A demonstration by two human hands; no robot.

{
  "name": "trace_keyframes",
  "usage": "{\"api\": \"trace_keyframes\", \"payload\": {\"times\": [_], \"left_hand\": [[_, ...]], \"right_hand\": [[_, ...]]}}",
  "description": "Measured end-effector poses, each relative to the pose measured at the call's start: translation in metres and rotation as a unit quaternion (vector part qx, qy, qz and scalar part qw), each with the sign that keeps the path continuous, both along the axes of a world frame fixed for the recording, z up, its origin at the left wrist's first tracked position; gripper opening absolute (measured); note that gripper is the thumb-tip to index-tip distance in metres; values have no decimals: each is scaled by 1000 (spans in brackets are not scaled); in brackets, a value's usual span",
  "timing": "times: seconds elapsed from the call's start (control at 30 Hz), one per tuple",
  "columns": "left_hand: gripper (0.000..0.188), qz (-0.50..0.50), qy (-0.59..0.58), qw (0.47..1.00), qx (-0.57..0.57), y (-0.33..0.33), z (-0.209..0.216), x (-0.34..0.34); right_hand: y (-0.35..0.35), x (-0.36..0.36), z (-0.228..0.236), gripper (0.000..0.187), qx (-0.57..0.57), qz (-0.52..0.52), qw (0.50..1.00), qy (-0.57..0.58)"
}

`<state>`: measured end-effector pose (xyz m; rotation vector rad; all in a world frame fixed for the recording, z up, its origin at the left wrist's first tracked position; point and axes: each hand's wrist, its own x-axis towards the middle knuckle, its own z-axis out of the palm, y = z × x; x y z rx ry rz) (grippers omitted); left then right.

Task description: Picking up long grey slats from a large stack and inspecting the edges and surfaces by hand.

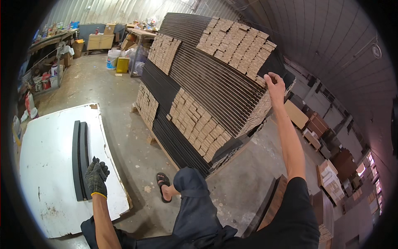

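My left hand (97, 176), in a dark work glove with a yellow cuff, is closed beside two long dark strips (77, 162) that lie side by side on a white board (45, 166). What its curled fingers hold, if anything, is hidden. At the upper right, my bare right hand (275, 86) reaches to the near corner of a tall stack (207, 74). Its thumb and fingers are bent in a pinch at the end of a dark strip (259, 75) there. The stack is built of crosswise bundles, showing dark long sides and tan, chipboard-like ends.
Wooden blocks (152, 140) show under the stack. Behind it stand a white bucket (112, 59), a yellow container (122, 64) and a cluttered workbench (52, 39). A long dark-edged panel (265, 205) lies near my right side. Boxes and boards (329, 178) stand farther right.
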<state>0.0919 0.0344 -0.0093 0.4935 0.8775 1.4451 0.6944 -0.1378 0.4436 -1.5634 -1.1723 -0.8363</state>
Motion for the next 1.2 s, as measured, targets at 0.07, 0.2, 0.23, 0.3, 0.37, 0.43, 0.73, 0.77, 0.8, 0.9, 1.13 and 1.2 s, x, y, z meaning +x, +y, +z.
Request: {"api": "trace_keyframes", "payload": {"times": [0.07,0.2,0.23,0.3,0.37,0.43,0.73,0.77,0.8,0.9,1.13,1.2], "left_hand": [[24,-12,1,1000,14,0,6,8],[24,-9,-9,1000,14,-6,4,-1],[24,-5,-8,1000,12,-7,2,-3],[23,4,8,1000,13,-5,2,-4],[24,12,-4,1000,19,-7,-3,-11],[24,36,-14,999,17,-15,-4,-21],[26,22,31,999,-9,-16,-7,-16],[25,13,27,1000,-10,-18,-3,-15],[25,1,9,1000,-4,-11,-1,-3],[29,-1,9,1000,-14,-17,8,-7],[29,35,38,997,-51,-26,12,-11],[21,20,21,999,-20,-20,11,0]], "right_hand": [[-3,31,6,61,-64,-103,991,-63],[-6,32,-5,75,-119,-104,986,62],[-6,28,-9,75,-121,-100,986,62],[-17,30,-11,77,-77,-123,984,101],[-17,31,-16,71,-73,-126,985,96],[-10,18,-29,55,-18,38,943,329],[14,23,-12,25,119,181,774,595],[16,41,-9,25,112,184,775,594],[-1,82,7,22,83,219,789,568],[-4,100,-5,18,20,356,792,496],[-80,-14,-108,41,185,393,800,415],[-104,-83,-125,44,176,405,813,379]]}}
